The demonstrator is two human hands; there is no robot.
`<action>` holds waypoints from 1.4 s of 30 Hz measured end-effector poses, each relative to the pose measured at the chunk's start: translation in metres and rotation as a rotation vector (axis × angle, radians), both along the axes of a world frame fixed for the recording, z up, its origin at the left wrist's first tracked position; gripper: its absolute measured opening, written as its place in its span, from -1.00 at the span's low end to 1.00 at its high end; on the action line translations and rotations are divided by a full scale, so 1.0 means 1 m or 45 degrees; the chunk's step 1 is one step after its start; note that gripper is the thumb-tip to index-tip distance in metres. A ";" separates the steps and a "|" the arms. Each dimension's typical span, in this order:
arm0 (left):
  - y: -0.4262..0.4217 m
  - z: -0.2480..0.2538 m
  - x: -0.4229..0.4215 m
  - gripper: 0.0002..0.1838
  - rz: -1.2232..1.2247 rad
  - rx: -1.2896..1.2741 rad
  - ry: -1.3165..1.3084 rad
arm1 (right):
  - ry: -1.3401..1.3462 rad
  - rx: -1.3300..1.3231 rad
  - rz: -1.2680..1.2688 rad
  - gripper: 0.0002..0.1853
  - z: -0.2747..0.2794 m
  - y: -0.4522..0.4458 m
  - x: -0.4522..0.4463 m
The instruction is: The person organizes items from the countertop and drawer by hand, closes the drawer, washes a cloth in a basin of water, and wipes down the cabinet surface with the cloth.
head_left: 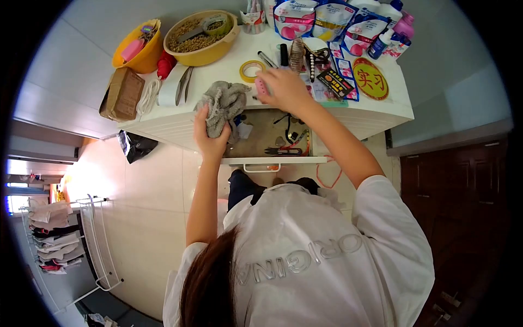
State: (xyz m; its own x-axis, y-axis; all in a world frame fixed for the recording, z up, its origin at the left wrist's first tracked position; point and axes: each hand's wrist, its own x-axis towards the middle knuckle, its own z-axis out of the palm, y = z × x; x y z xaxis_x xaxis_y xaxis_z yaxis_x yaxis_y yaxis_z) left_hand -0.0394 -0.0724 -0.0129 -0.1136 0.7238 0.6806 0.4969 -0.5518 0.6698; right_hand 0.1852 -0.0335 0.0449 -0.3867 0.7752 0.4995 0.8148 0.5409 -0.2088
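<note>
My left hand [210, 136] is closed round a crumpled grey cloth [222, 103] at the front edge of the white cabinet top. Above the drawer's right part, my right hand [286, 90] grips a small pink object [262, 86] whose kind I cannot make out. A roll of yellow tape [251, 71] lies just beyond that hand. Below both hands an open drawer [261, 161] holds black-handled snips [283, 151], a dark strap and small loose items. Scissors or tongs with metal arms [184, 86] rest to the left of the cloth.
At the back left stand a yellow basin [211, 54] of grain-like pieces and an orange container [155, 62]. A brown box [122, 95] sits at the left edge. Detergent pouches [294, 22] and bottles line the back right, near a round yellow sign [370, 79]. A black bag [135, 146] lies on the floor.
</note>
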 end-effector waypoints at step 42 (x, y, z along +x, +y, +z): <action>0.013 -0.018 -0.011 -0.39 -0.959 -1.529 -1.014 | 0.238 -0.935 -0.151 -0.18 -0.069 -0.054 -0.061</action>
State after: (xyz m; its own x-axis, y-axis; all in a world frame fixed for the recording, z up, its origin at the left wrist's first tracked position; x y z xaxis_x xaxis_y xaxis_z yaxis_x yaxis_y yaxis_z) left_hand -0.0505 -0.0597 -0.0308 0.4644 0.8176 -0.3404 -0.2930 0.5046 0.8121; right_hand 0.1242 -0.0874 -0.0243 -0.2400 0.9644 -0.1111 0.7746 0.1213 -0.6207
